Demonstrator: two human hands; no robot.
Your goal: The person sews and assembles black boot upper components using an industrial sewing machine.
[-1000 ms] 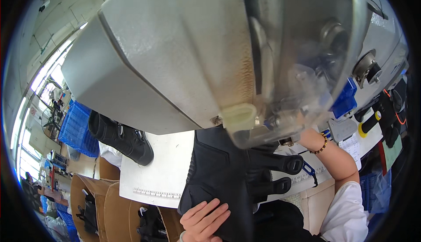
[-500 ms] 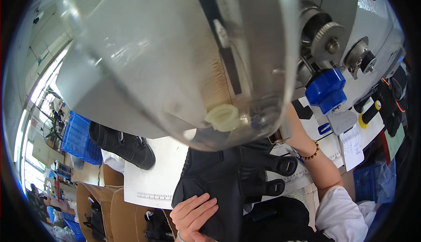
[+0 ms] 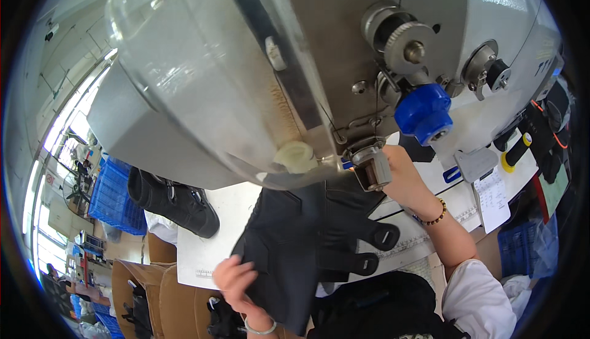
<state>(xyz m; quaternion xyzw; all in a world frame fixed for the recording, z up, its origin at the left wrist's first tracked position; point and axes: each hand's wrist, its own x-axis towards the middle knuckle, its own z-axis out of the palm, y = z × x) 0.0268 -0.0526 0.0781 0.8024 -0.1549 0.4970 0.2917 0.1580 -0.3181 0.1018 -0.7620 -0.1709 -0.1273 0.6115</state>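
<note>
A black upper piece (image 3: 286,241), likely of a boot, with strap tabs ending in oval rings, lies on the white table under a sewing machine head (image 3: 369,62). My left hand (image 3: 236,284), slightly blurred, is at the piece's left edge; its fingers are bent and a little apart, fingertips over the edge, gripping nothing that I can see. My right hand (image 3: 399,179) reaches to the piece's far right side, beside the machine's metal presser area (image 3: 370,166). Its fingers are hidden behind the machine parts. The needle is also out of sight.
A finished-looking black boot (image 3: 175,201) lies at the left on the white table (image 3: 209,256). Cardboard boxes (image 3: 178,302) and a blue crate (image 3: 114,194) stand left. At the right are a black-and-yellow thread spool (image 3: 516,153) and a paper pad (image 3: 491,198). A clear guard (image 3: 203,93) hangs close above.
My left hand has moved left, from lying on the black piece to its edge. The piece has shifted slightly left and turned. My view has moved, uncovering more of the machine's front.
</note>
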